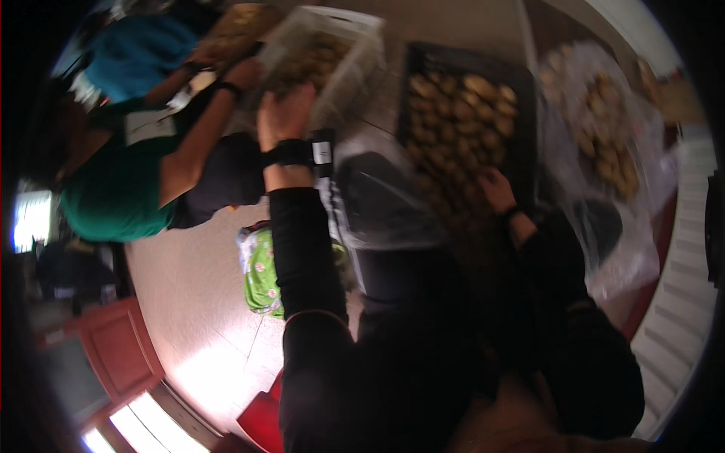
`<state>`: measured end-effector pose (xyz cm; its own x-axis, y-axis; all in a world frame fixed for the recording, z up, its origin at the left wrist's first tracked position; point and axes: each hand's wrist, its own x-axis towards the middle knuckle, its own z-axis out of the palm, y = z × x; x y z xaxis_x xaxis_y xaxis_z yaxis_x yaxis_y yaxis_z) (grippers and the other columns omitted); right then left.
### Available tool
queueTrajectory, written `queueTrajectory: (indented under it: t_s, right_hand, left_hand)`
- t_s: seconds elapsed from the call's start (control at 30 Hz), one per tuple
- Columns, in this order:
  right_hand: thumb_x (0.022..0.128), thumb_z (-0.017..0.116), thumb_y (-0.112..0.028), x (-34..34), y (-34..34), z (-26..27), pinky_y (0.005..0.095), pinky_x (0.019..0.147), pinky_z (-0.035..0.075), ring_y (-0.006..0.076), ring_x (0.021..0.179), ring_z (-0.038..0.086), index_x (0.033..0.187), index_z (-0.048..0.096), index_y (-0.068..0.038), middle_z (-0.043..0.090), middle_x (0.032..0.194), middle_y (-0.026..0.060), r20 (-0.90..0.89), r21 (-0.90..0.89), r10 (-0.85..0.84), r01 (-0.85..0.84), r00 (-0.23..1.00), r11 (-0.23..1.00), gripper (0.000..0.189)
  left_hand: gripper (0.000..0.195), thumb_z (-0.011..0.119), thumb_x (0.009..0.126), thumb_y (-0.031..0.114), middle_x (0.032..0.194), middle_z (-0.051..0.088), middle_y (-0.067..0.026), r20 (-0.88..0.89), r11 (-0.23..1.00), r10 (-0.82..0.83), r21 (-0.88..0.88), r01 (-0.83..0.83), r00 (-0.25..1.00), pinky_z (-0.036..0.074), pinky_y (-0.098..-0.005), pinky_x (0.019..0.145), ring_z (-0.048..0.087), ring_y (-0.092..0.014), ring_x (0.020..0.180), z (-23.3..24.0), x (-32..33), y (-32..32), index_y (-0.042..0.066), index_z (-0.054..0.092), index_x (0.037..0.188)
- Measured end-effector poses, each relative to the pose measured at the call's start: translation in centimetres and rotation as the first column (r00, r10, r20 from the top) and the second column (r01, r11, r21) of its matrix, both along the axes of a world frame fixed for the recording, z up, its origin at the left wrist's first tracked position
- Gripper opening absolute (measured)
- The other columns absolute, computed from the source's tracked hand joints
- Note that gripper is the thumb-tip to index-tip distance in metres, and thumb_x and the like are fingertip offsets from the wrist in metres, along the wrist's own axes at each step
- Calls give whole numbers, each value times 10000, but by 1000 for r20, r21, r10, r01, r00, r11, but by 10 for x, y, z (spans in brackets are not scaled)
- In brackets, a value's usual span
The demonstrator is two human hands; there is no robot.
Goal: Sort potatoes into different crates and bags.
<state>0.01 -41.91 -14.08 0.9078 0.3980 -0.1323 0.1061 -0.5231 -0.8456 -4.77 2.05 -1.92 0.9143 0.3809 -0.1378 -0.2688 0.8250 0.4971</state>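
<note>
Blurred by motion, my left hand [286, 113] reaches over the near end of a white plastic crate [354, 73] with potatoes [323, 56] in it; its fingers are spread, and whether its palm side holds anything is hidden. My right hand [497, 189] is at the right side of a dark crate [525, 113] heaped with potatoes [461, 107]. Its fingers are bent down towards the potatoes, and a grip on one cannot be made out. Both wrists wear black bands. Between the two crates, in front of me, lies clear plastic film [385, 198] over something dark.
A clear plastic bag [640, 124] with potatoes lies at the right, near a white ribbed radiator [674, 272]. Two co-workers sit at the left, one in a green shirt [124, 181], one in blue [141, 54]. A green patterned cloth [261, 272] lies on the floor.
</note>
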Motion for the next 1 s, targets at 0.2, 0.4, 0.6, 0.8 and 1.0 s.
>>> queueTrajectory:
  t_s: [0.2, 0.4, 0.6, 0.8, 1.0]
  right_hand:
    - [737, 522, -148, 5, 10, 9, 270, 634, 446, 159, 737, 558, 972, 490, 17, 577, 836, 102, -258, 88, -182, 210, 949, 974, 289]
    - [706, 550, -138, 14, 5, -4, 268, 615, 454, 165, 705, 567, 945, 528, 13, 585, 827, 106, -409, 49, -90, 121, 908, 991, 284]
    - [665, 563, -153, 18, 22, -39, 335, 710, 443, 233, 790, 563, 948, 566, -73, 589, 862, 101, -206, -307, 314, -366, 927, 878, 294]
    - [680, 518, -169, -4, 42, -59, 380, 745, 427, 253, 912, 493, 922, 560, -125, 540, 972, 50, -185, -679, 651, -574, 737, 457, 249]
    - [720, 442, -208, -28, 45, -81, 499, 813, 321, 251, 1036, 385, 915, 567, -169, 466, 1062, 64, -189, -799, 756, -545, 627, 253, 235]
  left_hand:
    - [572, 250, 879, 304, 1310, 92, -233, 45, 926, -365, -87, 368, 930, 197, -441, 975, 137, -358, 1211, 66, 4, -121, -64, 16, 1249]
    - [536, 248, 885, 264, 1266, 184, -257, -209, 930, -347, -205, 306, 914, 266, -438, 946, 241, -368, 1164, -5, 37, -145, -81, 39, 1237]
    - [508, 254, 887, 244, 1200, 279, -251, -322, 979, -195, -8, 203, 927, 321, -436, 916, 329, -355, 1112, -4, 50, -143, -97, 73, 1217]
    - [502, 279, 883, 245, 1151, 338, -245, -300, 977, -199, 13, 213, 933, 343, -435, 894, 392, -340, 1058, -6, 61, -145, -111, 116, 1196]
    - [475, 287, 880, 239, 1119, 373, -229, -308, 974, -202, 39, 225, 930, 370, -415, 864, 419, -313, 1035, -3, 68, -147, -112, 168, 1177]
